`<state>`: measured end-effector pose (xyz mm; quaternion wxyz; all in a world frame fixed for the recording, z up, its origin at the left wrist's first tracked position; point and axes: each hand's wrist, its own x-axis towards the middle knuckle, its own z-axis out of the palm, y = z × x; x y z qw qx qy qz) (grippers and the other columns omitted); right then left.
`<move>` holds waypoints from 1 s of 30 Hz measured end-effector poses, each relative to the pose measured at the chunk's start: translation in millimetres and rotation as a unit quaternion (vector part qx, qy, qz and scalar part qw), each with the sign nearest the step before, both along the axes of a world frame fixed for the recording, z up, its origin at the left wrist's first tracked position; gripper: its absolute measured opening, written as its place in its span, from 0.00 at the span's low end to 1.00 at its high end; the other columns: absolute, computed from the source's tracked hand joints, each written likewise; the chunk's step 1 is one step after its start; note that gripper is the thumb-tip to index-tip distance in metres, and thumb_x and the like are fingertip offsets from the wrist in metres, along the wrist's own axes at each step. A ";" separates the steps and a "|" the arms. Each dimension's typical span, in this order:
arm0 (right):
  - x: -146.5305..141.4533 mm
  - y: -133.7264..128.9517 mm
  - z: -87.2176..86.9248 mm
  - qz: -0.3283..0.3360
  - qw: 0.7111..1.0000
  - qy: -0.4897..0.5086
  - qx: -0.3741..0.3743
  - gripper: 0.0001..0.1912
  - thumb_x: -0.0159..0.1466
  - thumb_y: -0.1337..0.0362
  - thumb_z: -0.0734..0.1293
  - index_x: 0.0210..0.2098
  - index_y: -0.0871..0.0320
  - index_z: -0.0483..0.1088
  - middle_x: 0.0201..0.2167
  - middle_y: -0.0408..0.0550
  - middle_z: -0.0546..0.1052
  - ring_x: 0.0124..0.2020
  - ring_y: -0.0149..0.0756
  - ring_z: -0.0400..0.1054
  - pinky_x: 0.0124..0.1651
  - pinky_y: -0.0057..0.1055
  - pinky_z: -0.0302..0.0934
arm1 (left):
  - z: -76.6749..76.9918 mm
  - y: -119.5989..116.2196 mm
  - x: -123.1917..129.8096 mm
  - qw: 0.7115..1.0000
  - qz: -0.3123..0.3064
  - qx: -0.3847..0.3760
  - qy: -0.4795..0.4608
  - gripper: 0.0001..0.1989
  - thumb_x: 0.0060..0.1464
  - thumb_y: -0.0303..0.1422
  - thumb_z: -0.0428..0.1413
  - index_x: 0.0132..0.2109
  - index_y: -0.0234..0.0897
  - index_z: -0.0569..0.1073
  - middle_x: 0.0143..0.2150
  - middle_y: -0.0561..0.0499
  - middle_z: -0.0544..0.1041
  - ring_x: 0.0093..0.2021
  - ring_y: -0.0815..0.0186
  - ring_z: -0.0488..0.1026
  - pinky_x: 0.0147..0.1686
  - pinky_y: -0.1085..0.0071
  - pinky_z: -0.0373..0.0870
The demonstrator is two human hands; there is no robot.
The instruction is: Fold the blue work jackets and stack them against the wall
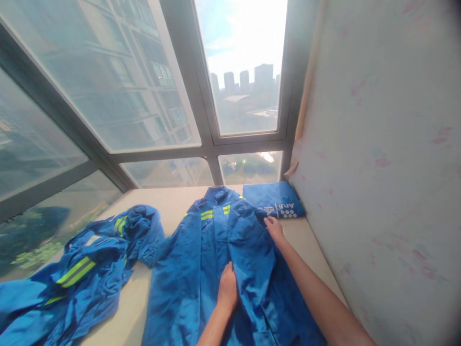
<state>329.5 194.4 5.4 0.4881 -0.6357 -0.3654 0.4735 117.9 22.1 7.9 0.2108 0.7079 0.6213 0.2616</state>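
Where the folded blue garment (266, 193) lies at the back right, near the window, white print faces the camera upside down: a cluster of dots, a thin line and a short word that looks like "Anji"; the smaller marks beside it are too blurred to read. Just in front, the blue jacket (212, 250) is spread in the middle of the pale ledge (176, 202), collar toward the glass, lime stripes across its chest, one sleeve folded in over the front. The person's left hand (227, 287) rests on the jacket front at the edge of that sleeve, while the right hand (274, 228) touches the cloth near the shoulder. The two are apart, and one cannot tell whether either is closed on the fabric. To the left, a rumpled blue garment (101, 269) with lime stripes bears a pale patch without legible writing. A grey window frame (208, 122) looks out on high-rise buildings (263, 77) and greenery (39, 257); on the right stands a pale wall (389, 202) with faint pink floral marks.
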 end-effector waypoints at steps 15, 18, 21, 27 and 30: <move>-7.1 33.5 -0.4 0.030 0.965 0.246 -0.084 0.11 0.53 0.61 0.75 0.32 0.57 0.73 0.25 0.43 0.78 0.27 0.34 0.72 0.27 0.25 0.66 | -3.2 0.7 -10.3 0.986 0.027 -0.062 -0.152 0.22 0.56 0.35 0.57 0.56 0.34 0.75 0.56 0.38 0.76 0.54 0.53 0.71 0.57 0.59 0.66; 13.2 42.9 14.2 0.022 0.964 0.260 -0.050 0.10 0.54 0.64 0.73 0.36 0.55 0.72 0.28 0.41 0.79 0.29 0.32 0.73 0.31 0.25 0.68 | -3.1 2.9 -10.8 0.991 0.008 -0.060 -0.118 0.19 0.55 0.35 0.57 0.53 0.34 0.76 0.53 0.38 0.76 0.52 0.53 0.72 0.56 0.59 0.67; 30.1 46.3 25.4 0.000 0.965 0.260 -0.019 0.13 0.56 0.65 0.70 0.41 0.53 0.70 0.34 0.41 0.80 0.33 0.31 0.75 0.36 0.26 0.70 | -0.1 4.8 -11.2 0.994 -0.025 -0.065 -0.085 0.15 0.55 0.35 0.55 0.48 0.35 0.78 0.51 0.38 0.77 0.51 0.53 0.73 0.54 0.60 0.68; 37.5 -8.3 12.0 -0.043 0.981 0.188 -0.023 0.18 0.51 0.65 0.73 0.41 0.55 0.71 0.34 0.46 0.80 0.34 0.36 0.75 0.37 0.30 0.71 | 0.9 -15.0 -17.6 0.977 0.055 -0.167 -0.119 0.21 0.61 0.38 0.44 0.51 0.35 0.76 0.46 0.41 0.79 0.47 0.56 0.76 0.48 0.62 0.71; 36.5 -68.8 -8.0 -0.062 0.985 0.158 -0.034 0.20 0.50 0.60 0.74 0.42 0.55 0.71 0.36 0.48 0.80 0.37 0.39 0.76 0.40 0.33 0.72 | -5.6 -39.6 -17.4 0.935 0.109 -0.280 -0.189 0.30 0.60 0.47 0.45 0.61 0.31 0.67 0.41 0.42 0.80 0.39 0.57 0.78 0.36 0.65 0.73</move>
